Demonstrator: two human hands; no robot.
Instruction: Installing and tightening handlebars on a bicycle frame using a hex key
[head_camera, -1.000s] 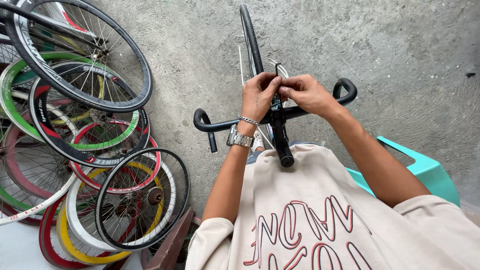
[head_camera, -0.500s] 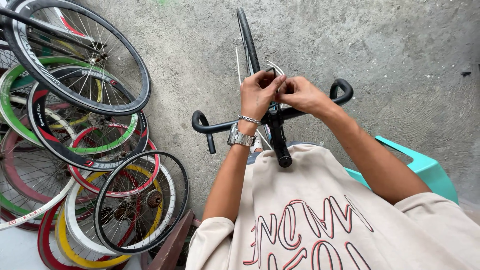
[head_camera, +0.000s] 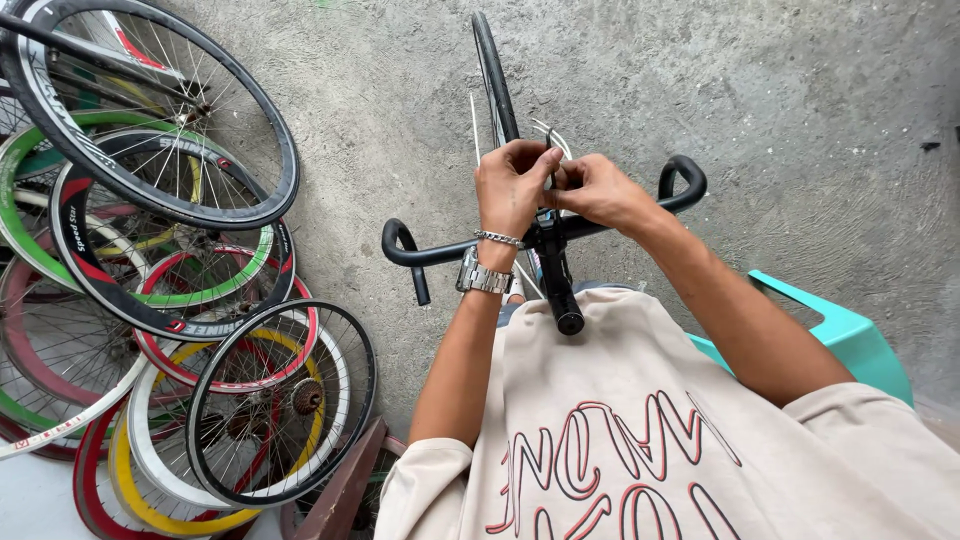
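A heap of bicycle wheels (head_camera: 170, 290) lies on the concrete floor (head_camera: 800, 110) well to the left of the handlebar (head_camera: 430, 252); their rims are black, green, red, yellow and white, and they overlap one another. The lowest black-rimmed wheel (head_camera: 282, 402) of the heap sits below and left of the handlebar's left end.

The handlebar is a black drop bar, running from a curved left end up to a curved right end (head_camera: 684, 180). A black stem (head_camera: 556, 280) runs from the middle of the bar down toward the person's chest. Above the middle of the bar a black front tyre (head_camera: 494, 75) points away across the floor, with thin light cables (head_camera: 474, 125) beside it.

The left hand (head_camera: 512, 188) is just above the middle of the handlebar, fingers curled shut with the tips pinched on something small and thin that is too hidden to name. A metal watch (head_camera: 484, 277) and a chain bracelet (head_camera: 498, 238) sit on that wrist. The right hand (head_camera: 600, 190) touches the left one, just right of the bar's middle, its fingers also closed and pinching at the same spot; what it holds cannot be told.

Below the handlebar is the person's beige shirt (head_camera: 640, 440) with red outlined lettering. To the right of the bar, under the right forearm, a turquoise plastic stool (head_camera: 845, 335) shows partly.
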